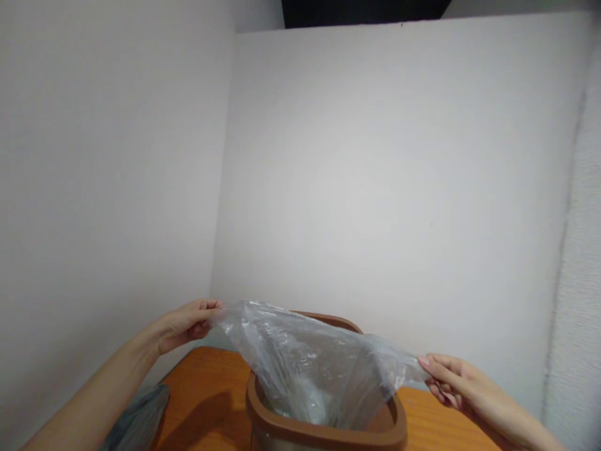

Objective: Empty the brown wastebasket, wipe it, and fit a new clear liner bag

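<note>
A clear plastic bag (310, 357) is stretched sideways over a bin with a brown rim (323, 433). Its lower part hangs down inside the bin. At the upper left, my left hand (190, 322) pinches one corner of the bag, outside and above the rim. My right hand (453, 382) grips the opposite corner between thumb and fingers, lower and to the right of the bin. The bag's top edge runs taut between both hands, slanting down to the right. Most of the bin's body is below the view.
The bin stands on an orange-brown wooden table (206, 376). A greyish plastic bag (141, 416) lies at the table's left edge, partly behind my left forearm. White walls (375, 175) rise close behind and to the left, and a rough pale surface (577, 282) borders the right.
</note>
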The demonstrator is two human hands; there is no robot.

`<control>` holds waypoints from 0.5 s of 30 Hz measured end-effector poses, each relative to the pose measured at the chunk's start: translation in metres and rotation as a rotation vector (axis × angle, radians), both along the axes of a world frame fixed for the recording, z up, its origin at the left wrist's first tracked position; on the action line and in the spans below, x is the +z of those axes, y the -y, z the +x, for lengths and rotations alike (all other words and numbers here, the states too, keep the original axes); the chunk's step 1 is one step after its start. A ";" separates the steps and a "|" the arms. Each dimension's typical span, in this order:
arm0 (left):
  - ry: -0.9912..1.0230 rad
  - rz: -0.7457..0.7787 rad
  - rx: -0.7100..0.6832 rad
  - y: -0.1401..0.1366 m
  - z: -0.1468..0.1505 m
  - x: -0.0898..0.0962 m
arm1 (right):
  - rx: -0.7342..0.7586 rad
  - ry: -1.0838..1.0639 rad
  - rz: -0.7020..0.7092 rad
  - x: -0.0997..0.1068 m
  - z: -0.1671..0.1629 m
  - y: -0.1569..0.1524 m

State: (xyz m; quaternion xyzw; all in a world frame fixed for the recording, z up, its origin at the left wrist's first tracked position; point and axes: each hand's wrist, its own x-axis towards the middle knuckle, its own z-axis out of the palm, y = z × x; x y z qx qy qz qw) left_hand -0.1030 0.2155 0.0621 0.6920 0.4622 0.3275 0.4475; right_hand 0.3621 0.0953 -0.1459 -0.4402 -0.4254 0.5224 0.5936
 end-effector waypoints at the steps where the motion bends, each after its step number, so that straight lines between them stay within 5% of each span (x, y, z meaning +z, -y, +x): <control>1: 0.042 -0.013 0.008 -0.001 -0.005 0.001 | -0.004 -0.031 0.003 -0.003 0.001 0.000; 5: 0.245 0.013 0.067 -0.004 -0.024 -0.008 | -0.089 -0.097 0.090 -0.022 0.008 -0.002; 9: 0.602 -0.060 0.074 -0.010 -0.040 -0.056 | -0.191 -0.067 0.158 -0.054 0.004 -0.005; 12: 1.031 -0.493 -0.188 -0.012 -0.039 -0.102 | -0.198 -0.008 0.232 -0.072 -0.013 -0.007; 15: 1.457 -1.302 -0.592 -0.007 -0.022 -0.123 | -0.099 0.020 0.384 -0.070 -0.033 -0.011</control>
